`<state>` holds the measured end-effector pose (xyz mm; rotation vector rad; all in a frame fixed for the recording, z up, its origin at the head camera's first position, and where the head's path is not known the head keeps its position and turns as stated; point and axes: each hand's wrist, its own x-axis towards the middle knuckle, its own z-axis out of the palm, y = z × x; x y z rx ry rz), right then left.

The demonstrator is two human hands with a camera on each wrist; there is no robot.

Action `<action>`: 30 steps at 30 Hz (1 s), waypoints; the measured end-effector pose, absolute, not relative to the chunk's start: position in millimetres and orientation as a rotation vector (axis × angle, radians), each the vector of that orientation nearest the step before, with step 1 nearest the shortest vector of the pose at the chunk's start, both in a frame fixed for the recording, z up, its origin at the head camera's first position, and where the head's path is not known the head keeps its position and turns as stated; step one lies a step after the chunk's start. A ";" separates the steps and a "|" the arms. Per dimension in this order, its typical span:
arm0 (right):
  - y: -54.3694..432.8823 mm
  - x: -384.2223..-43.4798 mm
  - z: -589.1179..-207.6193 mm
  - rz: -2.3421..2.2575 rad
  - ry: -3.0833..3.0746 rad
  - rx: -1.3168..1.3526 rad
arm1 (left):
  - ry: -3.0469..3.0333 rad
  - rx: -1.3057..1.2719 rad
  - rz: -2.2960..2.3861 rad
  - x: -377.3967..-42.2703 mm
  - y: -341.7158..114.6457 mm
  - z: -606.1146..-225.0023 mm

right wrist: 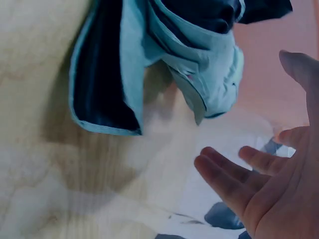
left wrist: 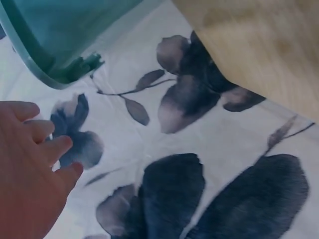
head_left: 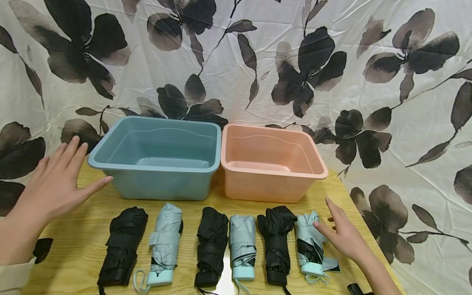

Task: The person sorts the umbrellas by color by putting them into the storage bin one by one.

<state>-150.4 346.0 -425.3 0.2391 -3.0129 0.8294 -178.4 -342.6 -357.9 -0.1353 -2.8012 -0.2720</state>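
Head view: your left hand (head_left: 59,186) is spread near the blue bin (head_left: 162,184); right hand (head_left: 346,237), fingers loosely apart, just beside the rightmost light-blue umbrella (head_left: 308,232) on the counter (head_left: 73,246). Best grip its wrapped body; the loose flap (head_left: 331,264) could snag.

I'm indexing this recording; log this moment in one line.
left hand: empty, near blue bin; right hand: empty, near rightmost umbrella; six umbrellas: on table

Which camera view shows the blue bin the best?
The head view, because the blue bin shows its full rim and inside. The left wrist view has only a cropped corner; the right wrist view shows none.
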 end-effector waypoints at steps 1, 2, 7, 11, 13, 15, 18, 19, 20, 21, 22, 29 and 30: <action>345.2 -149.5 -425.7 0.830 -3.028 0.239 | -2.807 -0.151 -0.278 -181.0 -341.0 -355.9; 344.5 -148.7 -426.3 0.829 -3.045 0.235 | -2.812 -0.166 -0.282 -183.6 -339.7 -353.9; 342.9 -145.9 -429.8 0.840 -3.123 0.236 | -2.851 -0.227 -0.280 -197.7 -334.6 -344.2; 341.4 -145.1 -433.1 0.837 -3.158 0.259 | -2.892 -0.263 -0.258 -208.7 -333.2 -338.0; 340.6 -144.9 -435.3 0.842 -3.173 0.268 | -2.921 -0.279 -0.247 -213.7 -332.4 -335.6; 339.7 -144.8 -438.0 0.838 -3.189 0.281 | -2.952 -0.295 -0.240 -218.0 -331.6 -333.6; 337.8 -144.6 -440.7 0.835 -3.203 0.302 | -3.005 -0.324 -0.233 -223.6 -331.0 -331.4; 336.9 -144.5 -441.2 0.829 -3.203 0.311 | -3.019 -0.332 -0.231 -225.4 -331.1 -331.0; 336.0 -144.6 -441.6 0.822 -3.203 0.318 | -3.031 -0.338 -0.230 -227.1 -331.3 -330.8; 335.1 -144.6 -441.8 0.817 -3.201 0.324 | -3.043 -0.344 -0.228 -228.9 -331.6 -330.6; 334.0 -144.7 -442.0 0.810 -3.202 0.324 | -3.051 -0.349 -0.223 -230.6 -331.9 -330.6; 327.5 -146.5 -445.1 0.811 -3.224 0.270 | -3.096 -0.375 -0.219 -238.8 -334.0 -332.7; 326.8 -146.9 -445.9 0.816 -3.224 0.263 | -3.102 -0.375 -0.221 -239.0 -334.3 -332.8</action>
